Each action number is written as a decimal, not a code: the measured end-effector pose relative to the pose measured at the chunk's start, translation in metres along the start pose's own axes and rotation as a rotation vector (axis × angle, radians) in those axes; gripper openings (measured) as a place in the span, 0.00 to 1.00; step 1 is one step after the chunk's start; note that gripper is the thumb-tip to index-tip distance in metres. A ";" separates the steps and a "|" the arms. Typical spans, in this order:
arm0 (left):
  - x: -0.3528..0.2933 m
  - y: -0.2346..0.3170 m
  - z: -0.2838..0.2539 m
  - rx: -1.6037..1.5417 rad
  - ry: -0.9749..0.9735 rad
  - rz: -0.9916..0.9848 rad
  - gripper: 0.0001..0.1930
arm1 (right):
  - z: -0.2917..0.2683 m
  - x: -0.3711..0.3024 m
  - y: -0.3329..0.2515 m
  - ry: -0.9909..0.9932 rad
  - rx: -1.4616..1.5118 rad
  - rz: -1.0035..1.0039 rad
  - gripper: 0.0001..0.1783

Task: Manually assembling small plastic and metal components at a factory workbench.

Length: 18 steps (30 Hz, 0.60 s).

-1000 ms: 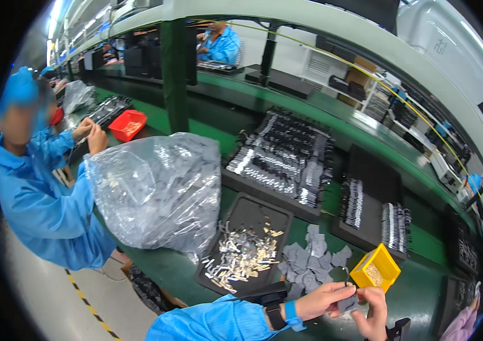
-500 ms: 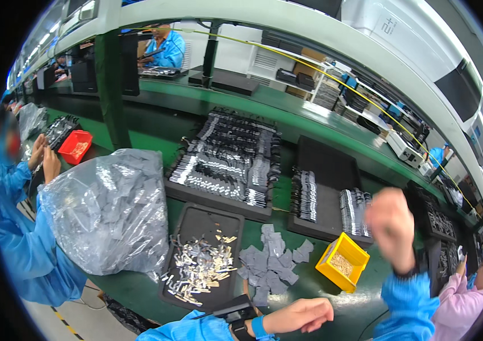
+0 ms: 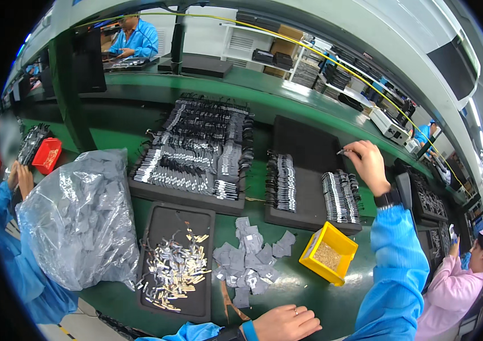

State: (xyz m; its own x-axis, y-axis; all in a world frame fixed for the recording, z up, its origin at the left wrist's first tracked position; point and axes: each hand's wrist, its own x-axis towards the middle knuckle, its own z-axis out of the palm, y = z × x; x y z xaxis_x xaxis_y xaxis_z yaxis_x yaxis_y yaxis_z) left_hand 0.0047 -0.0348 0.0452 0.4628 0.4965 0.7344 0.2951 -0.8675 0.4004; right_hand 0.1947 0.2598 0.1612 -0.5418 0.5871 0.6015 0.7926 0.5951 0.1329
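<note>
My right hand [image 3: 368,165] reaches over the right side of a black foam tray [image 3: 304,136], above a row of small grey-and-black wired parts [image 3: 341,197]. Between its fingertips is pinched a small dark part [image 3: 342,152] with a shiny spot; its exact kind is too small to tell. A second row of such parts [image 3: 285,182] stands at the tray's left. My left hand [image 3: 288,324] is low at the bench's front edge, back upward, fingers curled together; anything beneath them is hidden. Nearby lie grey square pieces [image 3: 247,256] in a loose pile.
A yellow bin [image 3: 345,256] holds tan bits. A black tray [image 3: 156,221] carries jumbled wired pieces. Left of it bulges a clear bag [image 3: 79,221] of grey pieces. Behind stands a fuller tray of parts [image 3: 196,153]. Co-workers sit at left and right; a red bin [image 3: 47,155] is far left.
My right hand has moved up and left from beside the yellow bin to the black foam tray, now pinching a small part. My left hand has shifted slightly lower and left. The whole view has shifted.
</note>
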 end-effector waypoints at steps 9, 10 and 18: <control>-0.005 -0.008 0.010 -0.010 -0.108 0.021 0.08 | 0.110 -0.025 0.065 -0.255 0.139 0.122 0.08; -0.005 -0.007 0.010 -0.017 -0.108 0.016 0.08 | 0.114 -0.030 0.063 -0.287 0.174 0.113 0.08; -0.006 -0.007 0.008 -0.009 -0.128 0.036 0.06 | 0.112 -0.046 0.070 -0.351 0.113 0.139 0.10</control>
State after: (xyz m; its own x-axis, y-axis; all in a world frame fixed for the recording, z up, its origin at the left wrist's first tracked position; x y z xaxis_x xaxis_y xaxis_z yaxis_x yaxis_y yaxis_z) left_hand 0.0067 -0.0316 0.0339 0.5759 0.4643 0.6729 0.2688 -0.8848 0.3805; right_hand 0.2443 0.3358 0.0544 -0.5099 0.8065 0.2991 0.8397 0.5421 -0.0302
